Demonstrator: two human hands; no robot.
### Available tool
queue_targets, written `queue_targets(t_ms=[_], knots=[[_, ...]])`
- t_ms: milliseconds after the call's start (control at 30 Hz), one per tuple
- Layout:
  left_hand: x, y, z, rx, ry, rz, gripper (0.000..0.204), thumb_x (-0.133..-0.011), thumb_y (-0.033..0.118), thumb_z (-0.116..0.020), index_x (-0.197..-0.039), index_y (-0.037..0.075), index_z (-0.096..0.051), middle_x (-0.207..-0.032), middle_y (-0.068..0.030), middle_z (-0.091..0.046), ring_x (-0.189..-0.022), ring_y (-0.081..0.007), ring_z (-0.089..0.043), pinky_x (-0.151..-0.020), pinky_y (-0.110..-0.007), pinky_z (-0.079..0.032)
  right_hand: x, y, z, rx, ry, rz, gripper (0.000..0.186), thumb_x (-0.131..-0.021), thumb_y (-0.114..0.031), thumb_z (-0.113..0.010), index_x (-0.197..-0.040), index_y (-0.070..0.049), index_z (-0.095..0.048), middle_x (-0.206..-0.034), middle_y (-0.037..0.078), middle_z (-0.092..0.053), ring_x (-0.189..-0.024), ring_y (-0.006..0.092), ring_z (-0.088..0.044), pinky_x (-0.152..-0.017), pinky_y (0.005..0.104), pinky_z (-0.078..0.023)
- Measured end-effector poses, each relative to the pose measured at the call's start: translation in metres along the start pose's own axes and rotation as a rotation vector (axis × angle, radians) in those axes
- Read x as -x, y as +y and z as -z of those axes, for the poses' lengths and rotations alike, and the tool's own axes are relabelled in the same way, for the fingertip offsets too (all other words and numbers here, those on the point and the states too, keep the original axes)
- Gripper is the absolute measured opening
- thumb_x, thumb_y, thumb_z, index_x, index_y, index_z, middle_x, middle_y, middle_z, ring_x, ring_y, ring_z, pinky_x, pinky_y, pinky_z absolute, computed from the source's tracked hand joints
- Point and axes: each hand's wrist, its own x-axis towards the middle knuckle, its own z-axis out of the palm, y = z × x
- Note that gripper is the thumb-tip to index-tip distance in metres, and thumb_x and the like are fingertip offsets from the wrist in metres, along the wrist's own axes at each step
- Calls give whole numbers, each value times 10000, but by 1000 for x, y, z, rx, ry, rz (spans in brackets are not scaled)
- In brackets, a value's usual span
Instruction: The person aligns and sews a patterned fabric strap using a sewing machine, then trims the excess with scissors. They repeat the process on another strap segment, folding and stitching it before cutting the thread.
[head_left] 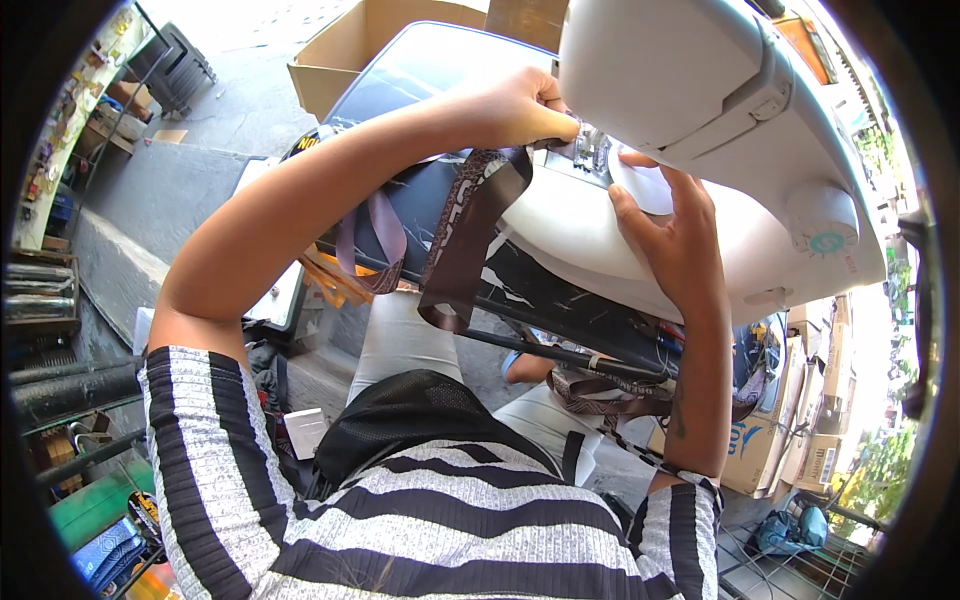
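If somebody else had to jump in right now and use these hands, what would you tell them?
Left hand: closed, pinching the dark brown strap by the needle area of the white sewing machine.
Right hand: fingers spread, pressed flat on the machine's white bed, steadying it.
Things: the strap's top end sits under the needle area; the rest hangs in a loop off the table's dark marbled top. More straps hang at the table's left edge.
Done: the strap is in place at the needle.
Left: stitches cannot be made out, so the sewing seems still to do.
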Motion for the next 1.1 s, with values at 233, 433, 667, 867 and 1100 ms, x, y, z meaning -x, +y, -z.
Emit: queue_targets(t_ms=[233,433,667,867,1100], knots=[[25,3,-6,-141,248,-223,330,-732,275,-819,-763,15,-617,-870,-114,-550,-872,-269,-569,-775,-358,-466,3,12,2,109,120,99,571,-765,-195,-822,-1229,21,-570,-1094,215,-647,-1021,349,-624,-937,422,-466],[51,-8,-5,-11,354,-300,348,-728,281,-836,-850,21,-641,-1060,-128,-523,-1010,-247,-529,-853,-354,-468,2,15,-4,155,170,143,720,-784,-193,-825,-1358,36,-455,-1265,238,-559,-1177,361,-549,-1070,429,-377],[45,-8,38,-105,306,-505,284,-740,-48,-707,-1003,18,-625,-986,-98,-602,-926,-211,-617,-755,-320,-551,21,12,-3,197,365,92,514,-807,-152,-801,-1236,-8,-558,-1185,157,-624,-1114,304,-592,-974,452,-438],[73,18,48,-894,488,-337,467,-689,-91,-723,-1102,85,-595,-1159,-79,-615,-1123,-281,-604,-969,-392,-456,118,-4,-11,373,326,599,270,-773,-151,-738,-1028,-201,-664,-1054,-32,-641,-939,152,-618,-861,337,-449],[156,60,-8,-624,500,-266,356,-731,8,-764,-1057,97,-654,-1192,-102,-601,-1125,-299,-587,-1043,-460,-395,203,59,58,281,551,-253,196,-834,20,-595,-1021,-24,-636,-973,122,-657,-897,275,-619,-817,395,-464]])
